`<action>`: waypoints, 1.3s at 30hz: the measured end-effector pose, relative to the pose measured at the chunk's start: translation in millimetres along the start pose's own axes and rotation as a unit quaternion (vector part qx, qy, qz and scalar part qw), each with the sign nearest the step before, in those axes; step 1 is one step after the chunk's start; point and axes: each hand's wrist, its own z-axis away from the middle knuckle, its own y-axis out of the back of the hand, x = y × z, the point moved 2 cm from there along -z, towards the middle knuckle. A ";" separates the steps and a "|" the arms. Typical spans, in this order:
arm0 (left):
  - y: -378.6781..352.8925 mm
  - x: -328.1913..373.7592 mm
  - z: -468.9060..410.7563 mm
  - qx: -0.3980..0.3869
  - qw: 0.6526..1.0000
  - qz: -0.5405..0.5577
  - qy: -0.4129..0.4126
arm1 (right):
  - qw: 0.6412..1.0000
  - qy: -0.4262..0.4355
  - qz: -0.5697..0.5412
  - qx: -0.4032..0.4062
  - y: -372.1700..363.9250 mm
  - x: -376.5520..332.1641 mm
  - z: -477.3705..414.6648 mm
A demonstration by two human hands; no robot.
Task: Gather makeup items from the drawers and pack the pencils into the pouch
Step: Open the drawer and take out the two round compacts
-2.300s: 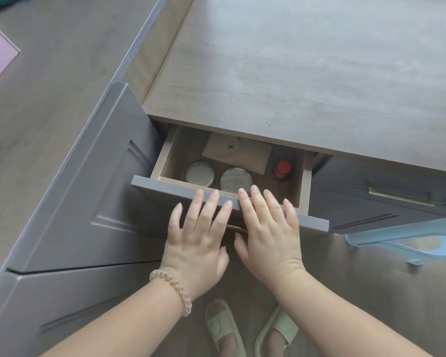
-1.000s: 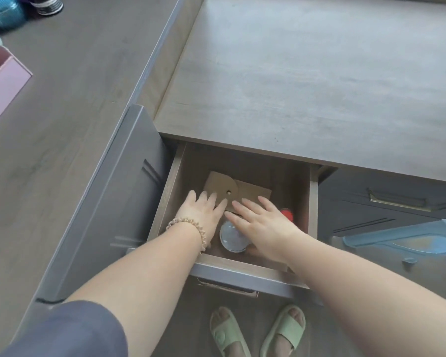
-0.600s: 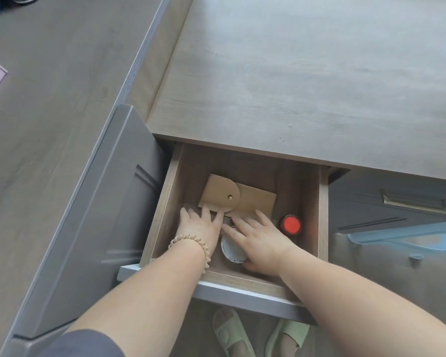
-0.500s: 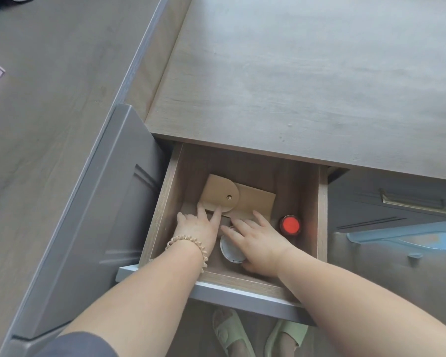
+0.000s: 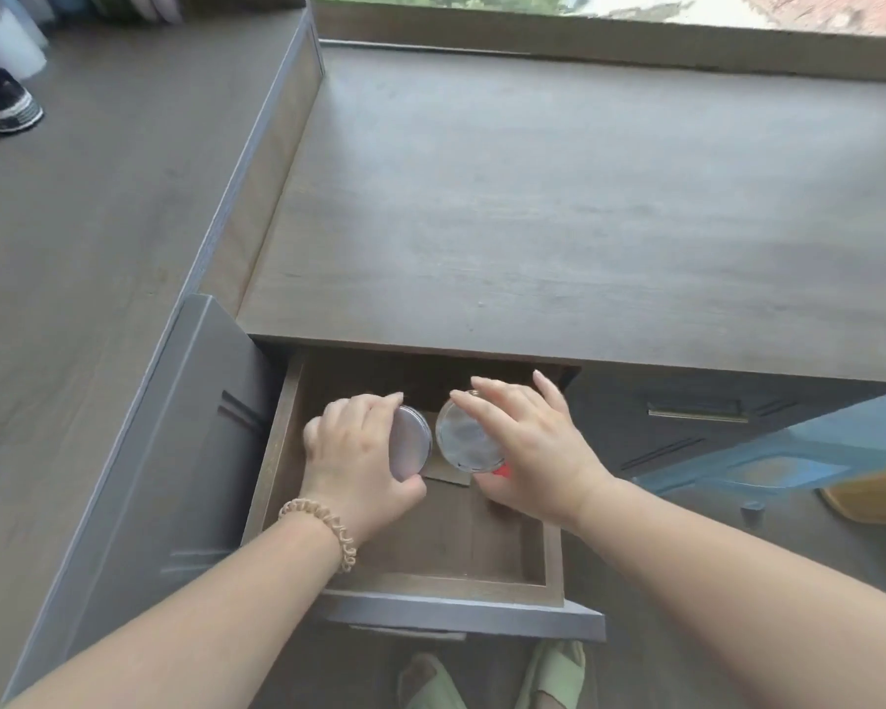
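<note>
The drawer under the desk top is pulled far out, and both hands are above its rear half. The left hand grips the left round case: its fingers are curled together over the far edge and the thumb closes on the near edge, so the case is clamped between them. The case is tilted, and its shiny lid faces to the right. The right hand holds the right round case in the same way, with the index finger over the top rim, the thumb under the near rim and the other fingers a little spread behind it. The two cases are just beside each other; I cannot tell if they touch. I also cannot tell if they rest on the drawer floor or are lifted from it. Under them a corner of the flat tan pouch lies on the drawer floor, and a red cap shows beside the right thumb, mostly hidden by it. The left wrist carries a beige coil bracelet. To the right is a closed drawer with a brass handle, and near it a light blue chair. Below the drawer front two green slippers are on the floor, and a dark shoe lies far at the upper left
</note>
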 end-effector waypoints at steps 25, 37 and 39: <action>0.4 467.9 -145.4 0.012 0.984 0.116 -0.138 | 0.985 -0.148 0.018 0.091 259.5 376.8 138.3; -84.0 601.1 -221.5 -0.045 0.990 0.117 -0.070 | 0.987 -0.158 -0.002 -0.039 275.6 546.3 161.3; -91.6 608.2 -227.8 -0.050 0.990 0.116 -0.067 | 0.986 -0.158 -0.012 -0.050 272.9 556.6 160.4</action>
